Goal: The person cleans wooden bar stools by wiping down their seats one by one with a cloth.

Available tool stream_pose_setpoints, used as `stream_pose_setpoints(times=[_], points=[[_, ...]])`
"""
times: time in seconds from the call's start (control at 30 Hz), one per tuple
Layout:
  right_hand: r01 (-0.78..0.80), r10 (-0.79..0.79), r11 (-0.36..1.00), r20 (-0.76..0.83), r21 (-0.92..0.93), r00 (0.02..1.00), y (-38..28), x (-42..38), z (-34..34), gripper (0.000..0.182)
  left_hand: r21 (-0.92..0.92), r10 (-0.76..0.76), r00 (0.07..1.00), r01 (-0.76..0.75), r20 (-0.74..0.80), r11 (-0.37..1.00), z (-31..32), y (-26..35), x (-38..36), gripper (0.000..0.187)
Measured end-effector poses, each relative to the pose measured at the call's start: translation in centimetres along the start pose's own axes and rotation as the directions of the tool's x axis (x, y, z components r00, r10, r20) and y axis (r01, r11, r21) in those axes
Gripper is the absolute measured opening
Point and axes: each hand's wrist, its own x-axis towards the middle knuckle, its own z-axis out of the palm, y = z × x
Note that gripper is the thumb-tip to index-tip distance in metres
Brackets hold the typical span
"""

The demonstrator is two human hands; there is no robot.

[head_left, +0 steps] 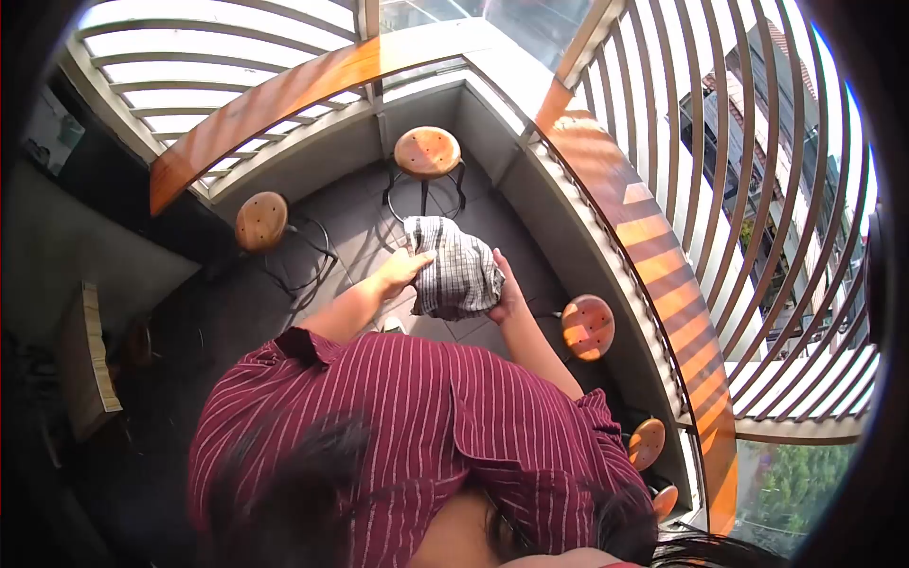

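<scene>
A black-and-white checked cloth (453, 273), bunched or folded, is held up in front of the body. My left hand (400, 270) grips its left edge, with the thumb lying on top of the fabric. On the opposite side my right hand (508, 289) holds the cloth's right edge, its fingers partly behind the fabric. Beyond the cloth stands a round wooden stool (427, 152) with dark metal legs.
A wooden counter (653, 256) curves along the slatted windows, from left to right. More round stools stand at the left (261, 221), at the right (588, 328) and at the lower right (647, 444). A wooden-edged panel (87, 364) stands at far left.
</scene>
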Motion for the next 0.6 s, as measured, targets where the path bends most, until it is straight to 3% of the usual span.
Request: stream_pose_setpoints(times=[0.03,0.07,0.13,0.23,0.33,0.37,0.5,0.6], points=[[-0.069,0.068,0.997,-0.029,-0.041,0.997,0.0,1.2,1.2,0.039,0.0,0.025,1.0,-0.025,-0.005,1.0,-1.0,1.0,0.1,0.036],[-0.067,0.068,0.982,-0.001,-0.176,0.998,0.1,3.3,1.2,0.037,-0.066,0.038,0.999,-0.036,0.021,0.997,-2.1,2.0,0.4,0.038],[-0.016,0.03,0.934,0.032,-0.356,0.999,0.1,6.8,2.9,0.037,-0.016,0.102,0.995,-0.102,0.005,0.995,-4.8,3.9,1.3,0.034],[0.109,-0.078,0.958,0.127,-0.265,0.989,-0.5,10.2,5.8,0.038,-0.007,0.185,0.983,-0.185,-0.023,0.983,-8.1,6.1,3.5,0.034],[0.102,-0.085,0.97,0.085,-0.221,0.993,-1.8,12.9,6.3,0.038,-0.043,0.25,0.966,-0.254,-0.068,0.966,-10.7,7.3,5.6,0.035],[0.106,-0.103,0.967,0.024,-0.234,0.994,-2.3,12.9,6.8,0.039,-0.115,0.185,0.978,-0.195,-0.094,0.974,-10.9,8.0,5.9,0.032],[0.104,-0.11,0.972,-0.017,-0.208,0.994,-4.2,14.6,6.0,0.043,0.059,-0.018,0.952,0.038,-0.306,0.998,-12.0,10.5,6.8,0.037],[0.107,-0.112,0.989,-0.041,-0.102,0.993,-5.5,17.1,4.2,0.047,-0.028,-0.106,0.938,0.102,-0.331,0.994,-14.7,10.2,8.8,0.042]])
